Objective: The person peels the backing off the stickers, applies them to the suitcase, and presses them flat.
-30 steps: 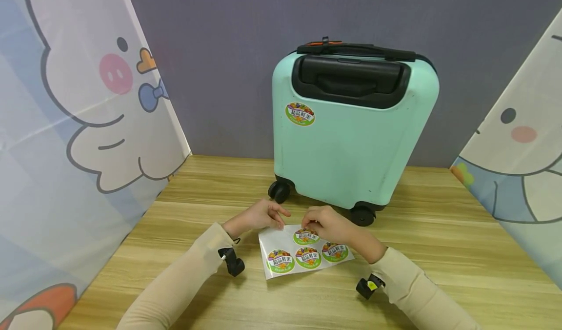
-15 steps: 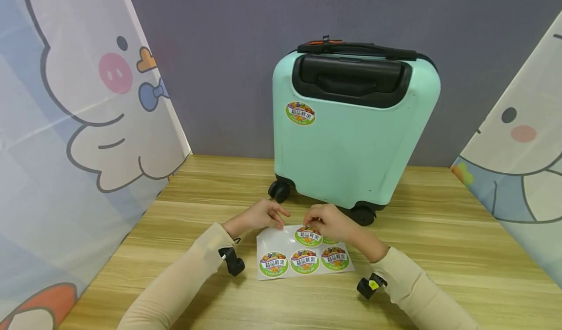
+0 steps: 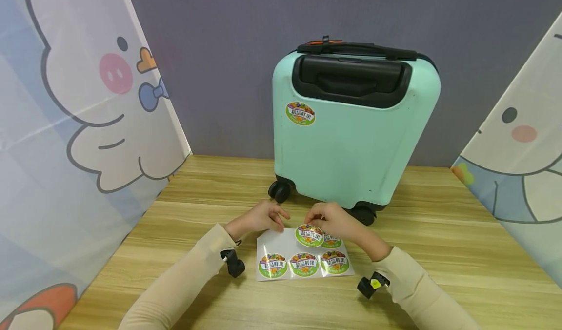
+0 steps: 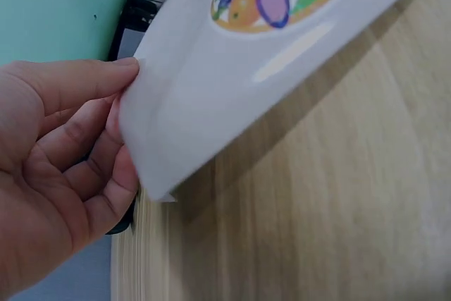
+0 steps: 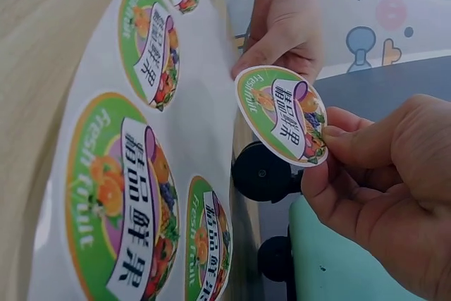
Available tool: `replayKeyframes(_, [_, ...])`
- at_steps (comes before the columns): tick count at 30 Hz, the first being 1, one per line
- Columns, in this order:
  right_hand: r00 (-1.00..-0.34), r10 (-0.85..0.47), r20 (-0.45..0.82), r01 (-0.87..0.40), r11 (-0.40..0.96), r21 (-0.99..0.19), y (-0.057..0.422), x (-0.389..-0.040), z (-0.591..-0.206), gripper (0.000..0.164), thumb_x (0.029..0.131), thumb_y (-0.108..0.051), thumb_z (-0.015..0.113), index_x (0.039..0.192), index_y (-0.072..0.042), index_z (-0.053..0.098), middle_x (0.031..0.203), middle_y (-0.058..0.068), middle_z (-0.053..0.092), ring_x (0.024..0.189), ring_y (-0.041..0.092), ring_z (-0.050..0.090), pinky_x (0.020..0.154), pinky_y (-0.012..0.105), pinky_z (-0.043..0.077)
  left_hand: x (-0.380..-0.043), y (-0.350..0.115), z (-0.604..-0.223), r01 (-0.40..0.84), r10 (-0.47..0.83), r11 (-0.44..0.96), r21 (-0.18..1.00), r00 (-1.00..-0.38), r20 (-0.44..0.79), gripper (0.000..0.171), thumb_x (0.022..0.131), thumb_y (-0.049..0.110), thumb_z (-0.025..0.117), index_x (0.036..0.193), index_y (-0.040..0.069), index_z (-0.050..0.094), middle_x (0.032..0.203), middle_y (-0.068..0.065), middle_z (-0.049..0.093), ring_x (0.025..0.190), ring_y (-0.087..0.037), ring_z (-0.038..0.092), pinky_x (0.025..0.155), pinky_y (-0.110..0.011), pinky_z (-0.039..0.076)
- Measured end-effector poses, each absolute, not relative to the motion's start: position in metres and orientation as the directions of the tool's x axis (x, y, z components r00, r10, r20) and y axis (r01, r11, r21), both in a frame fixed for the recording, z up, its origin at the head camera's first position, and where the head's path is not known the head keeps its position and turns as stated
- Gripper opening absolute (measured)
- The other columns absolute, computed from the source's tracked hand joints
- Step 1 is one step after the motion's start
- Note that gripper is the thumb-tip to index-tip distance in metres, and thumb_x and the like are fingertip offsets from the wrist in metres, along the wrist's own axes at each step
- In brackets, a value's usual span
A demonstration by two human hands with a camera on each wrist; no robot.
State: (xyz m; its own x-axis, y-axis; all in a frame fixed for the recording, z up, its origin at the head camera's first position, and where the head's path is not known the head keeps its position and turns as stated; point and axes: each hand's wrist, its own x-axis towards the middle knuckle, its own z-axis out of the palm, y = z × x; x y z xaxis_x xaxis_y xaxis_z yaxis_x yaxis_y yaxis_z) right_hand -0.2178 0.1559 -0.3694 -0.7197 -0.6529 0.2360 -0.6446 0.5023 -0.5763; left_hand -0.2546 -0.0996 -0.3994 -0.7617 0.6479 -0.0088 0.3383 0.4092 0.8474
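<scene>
My left hand (image 3: 263, 217) pinches the upper left edge of a white sticker sheet (image 4: 204, 96) between thumb and fingers. In the right wrist view, my right hand (image 5: 394, 167) pinches the rim of an oval fruit sticker (image 5: 282, 114), which stands clear of the sheet. Below it, the sheet still carries several matching stickers: three in the near row, such as the middle one (image 3: 304, 265), and one at the upper right (image 3: 331, 241), partly hidden. The sheet's upper left part is bare white backing.
A mint-green suitcase (image 3: 338, 149) stands upright on black wheels behind my hands, with one fruit sticker (image 3: 300, 113) on its upper left. Wood-grain tabletop (image 3: 210, 183) lies around. A grey panel (image 3: 219, 76) rises behind, with cartoon-printed sheets at both sides.
The right hand has drawn back slightly with the pinched sticker, which has come up off the sheet. The sheet now lies flatter. My left hand has stayed nearly still.
</scene>
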Motion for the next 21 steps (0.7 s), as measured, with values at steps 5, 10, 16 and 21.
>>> replayKeyframes(5, [-0.743,-0.64,0.197,-0.595,0.496,-0.632,0.155,-0.215,-0.364,0.016,0.092,0.007,0.063,0.091,-0.004,0.074,0.089,0.001,0.068,0.068,0.005,0.056,0.058,0.024,0.05,-0.255,-0.101,-0.402,0.348,0.651,0.427,0.835,-0.759,-0.017,0.032,0.082,-0.008,0.073,0.113,-0.01,0.067,0.084,-0.013,0.074,0.077,-0.014,0.07,0.072,-0.022,0.055])
replayKeyframes(10, [-0.746,-0.643,0.174,-0.568,0.479,-0.669,0.154,-0.214,-0.362,0.015,0.092,0.007,0.062,0.092,-0.002,0.074,0.088,0.002,0.068,0.061,0.004,0.053,0.053,0.024,0.049,-0.255,-0.103,-0.404,0.348,0.653,0.428,0.834,-0.757,-0.02,0.03,0.082,-0.009,0.073,0.112,-0.01,0.068,0.087,-0.013,0.074,0.08,-0.015,0.07,0.072,-0.022,0.055])
replayKeyframes(16, [-0.739,-0.655,0.161,-0.563,0.466,-0.683,0.156,-0.214,-0.358,0.015,0.091,0.006,0.062,0.092,-0.002,0.074,0.089,0.002,0.07,0.067,0.005,0.055,0.058,0.024,0.049,-0.254,-0.103,-0.406,0.345,0.666,0.386,0.855,-0.746,0.0,0.029,0.085,-0.009,0.071,0.113,-0.012,0.066,0.092,-0.016,0.074,0.085,-0.019,0.071,0.072,-0.024,0.056])
replayKeyframes(21, [-0.745,-0.653,0.139,-0.545,0.474,-0.691,0.158,-0.215,-0.353,0.014,0.092,0.005,0.062,0.093,-0.002,0.074,0.09,0.003,0.071,0.07,0.011,0.058,0.06,0.025,0.05,-0.25,-0.101,-0.405,0.28,0.663,0.34,0.898,-0.748,-0.018,0.033,0.087,-0.002,0.073,0.118,-0.008,0.067,0.098,-0.014,0.074,0.09,-0.018,0.071,0.077,-0.026,0.056])
